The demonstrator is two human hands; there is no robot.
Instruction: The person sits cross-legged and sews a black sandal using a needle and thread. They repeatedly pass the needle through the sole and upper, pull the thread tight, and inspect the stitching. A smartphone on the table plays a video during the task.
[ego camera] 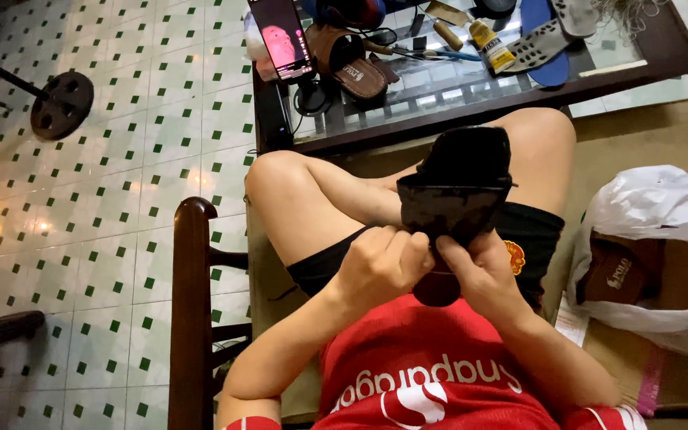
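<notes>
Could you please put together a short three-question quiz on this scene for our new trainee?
1. True or false: both hands grip the same dark shoe.
2. Which stands propped upright on the glass table? A) a phone B) a kettle C) a book
3. What lies in the white plastic bag beside the person?

Key:
1. True: the left hand and the right hand both clasp the shoe's lower end, over the lap.
2. A, the phone, screen lit.
3. A brown sandal, like the brown sandal on the table.
</notes>
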